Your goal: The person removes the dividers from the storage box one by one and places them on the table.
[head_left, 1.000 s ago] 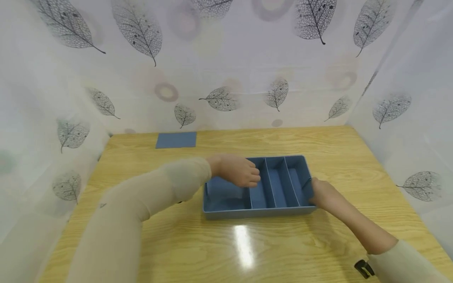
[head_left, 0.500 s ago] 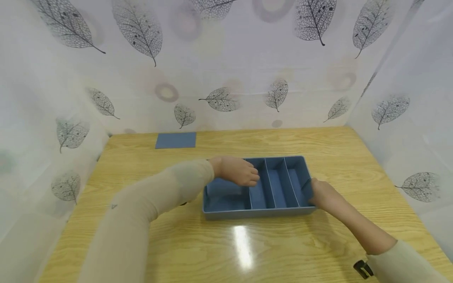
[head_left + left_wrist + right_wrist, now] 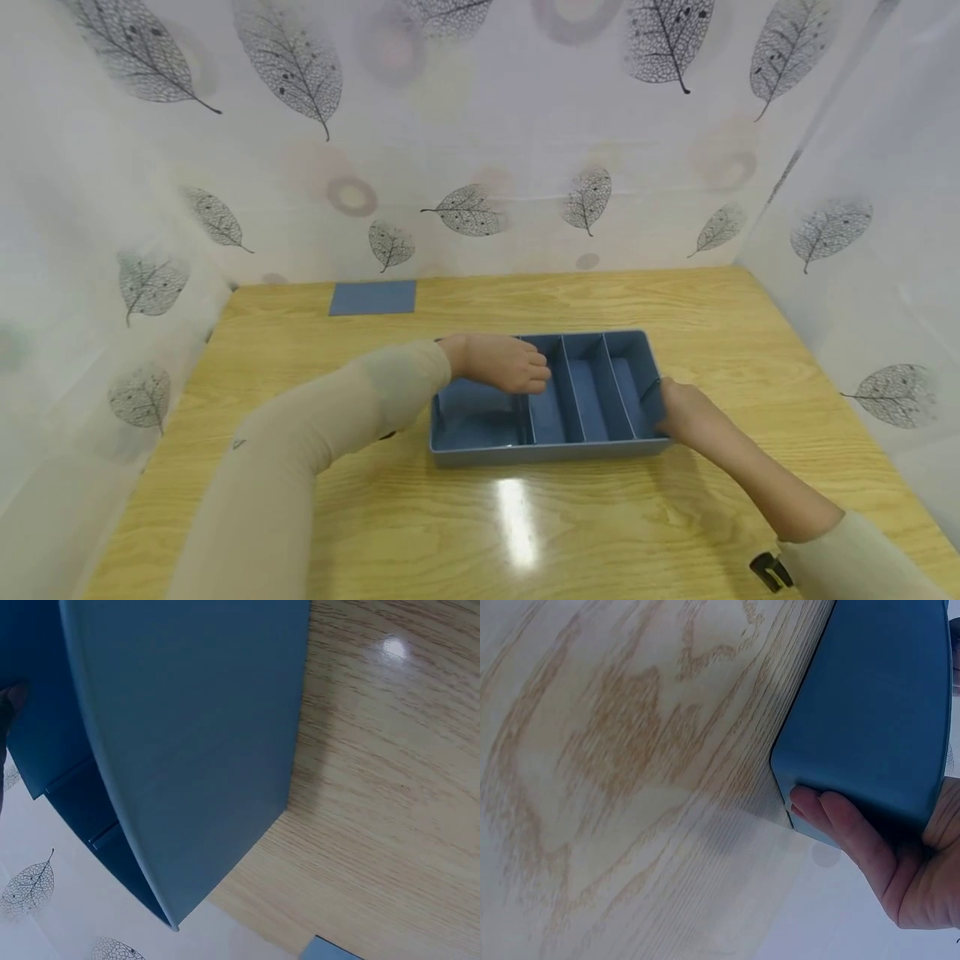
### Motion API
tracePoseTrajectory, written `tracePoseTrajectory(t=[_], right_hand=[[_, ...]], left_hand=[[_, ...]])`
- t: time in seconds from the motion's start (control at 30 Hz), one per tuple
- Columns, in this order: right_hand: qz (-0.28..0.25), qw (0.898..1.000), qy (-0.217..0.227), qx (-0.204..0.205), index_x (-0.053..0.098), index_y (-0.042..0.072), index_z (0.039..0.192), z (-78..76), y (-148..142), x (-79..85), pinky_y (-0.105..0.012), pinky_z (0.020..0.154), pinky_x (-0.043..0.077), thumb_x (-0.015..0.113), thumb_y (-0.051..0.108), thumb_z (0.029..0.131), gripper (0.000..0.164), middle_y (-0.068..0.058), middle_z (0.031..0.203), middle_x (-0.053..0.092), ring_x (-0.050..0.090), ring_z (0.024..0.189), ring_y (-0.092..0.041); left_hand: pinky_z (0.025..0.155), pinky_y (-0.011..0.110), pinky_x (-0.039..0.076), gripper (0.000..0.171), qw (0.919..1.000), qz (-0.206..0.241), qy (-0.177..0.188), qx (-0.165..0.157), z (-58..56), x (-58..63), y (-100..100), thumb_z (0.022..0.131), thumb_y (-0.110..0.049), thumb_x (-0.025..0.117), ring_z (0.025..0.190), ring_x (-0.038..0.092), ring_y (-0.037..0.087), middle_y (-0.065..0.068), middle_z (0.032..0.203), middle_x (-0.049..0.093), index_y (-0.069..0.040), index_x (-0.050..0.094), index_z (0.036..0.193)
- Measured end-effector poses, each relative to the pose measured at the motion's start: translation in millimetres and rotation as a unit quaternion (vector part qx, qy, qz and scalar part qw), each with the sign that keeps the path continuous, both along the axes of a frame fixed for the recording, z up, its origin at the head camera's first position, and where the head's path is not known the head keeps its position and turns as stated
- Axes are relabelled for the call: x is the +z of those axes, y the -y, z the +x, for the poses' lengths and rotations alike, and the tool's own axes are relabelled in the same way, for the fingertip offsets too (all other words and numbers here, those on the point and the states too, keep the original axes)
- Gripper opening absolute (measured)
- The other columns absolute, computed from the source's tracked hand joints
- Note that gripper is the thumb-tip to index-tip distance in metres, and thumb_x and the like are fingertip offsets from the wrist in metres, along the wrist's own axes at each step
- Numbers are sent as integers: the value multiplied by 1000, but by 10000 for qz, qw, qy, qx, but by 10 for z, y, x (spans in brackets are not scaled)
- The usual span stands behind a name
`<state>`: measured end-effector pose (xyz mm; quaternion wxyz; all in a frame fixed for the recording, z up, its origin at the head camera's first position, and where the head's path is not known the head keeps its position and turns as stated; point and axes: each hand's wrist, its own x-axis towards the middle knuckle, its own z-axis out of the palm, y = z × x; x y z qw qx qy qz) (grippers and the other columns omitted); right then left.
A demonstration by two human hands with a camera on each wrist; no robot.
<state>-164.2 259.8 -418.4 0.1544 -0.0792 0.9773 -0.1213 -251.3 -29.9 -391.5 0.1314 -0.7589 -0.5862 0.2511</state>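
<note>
at right end of box, right fingers grip wall; left fingers pinch divider.

Left sleeve: long, cream, creased fabric; faint grey-green patch near the cuff, small dark angular mark farther up. Right sleeve: matching cream; black clip-like piece just beside it, at left.

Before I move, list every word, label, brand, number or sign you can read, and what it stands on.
None can be read in any view.
Blue box: no lettering on the sides that show.
Flat blue piece on the table: none seen.
Backdrop: leaf and ring prints, no writing.
Left sleeve: a small dark mark, too small to tell whether it is a label.
</note>
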Motion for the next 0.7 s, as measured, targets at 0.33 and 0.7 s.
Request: tracePoseTrajectory(t=[0.33,0.7], right_hand=[[-38,10000,-7,47,47,-20,93,16,18,-8,-46,63,52,76,0,67,45,-29,79,59,62,75,-41],[-51,9999,-56,92,47,-19,91,18,6,-3,-46,63,52,77,0,67,43,-28,78,59,62,74,-41]], left_hand=[[74,27,46,22,9997,193,114,18,-8,38,27,101,-10,34,82,51,15,1,97,59,-10,56,103],[71,27,45,21,9991,398,16,-128,-16,184,15,100,-6,35,79,50,16,2,91,58,-9,56,99]])
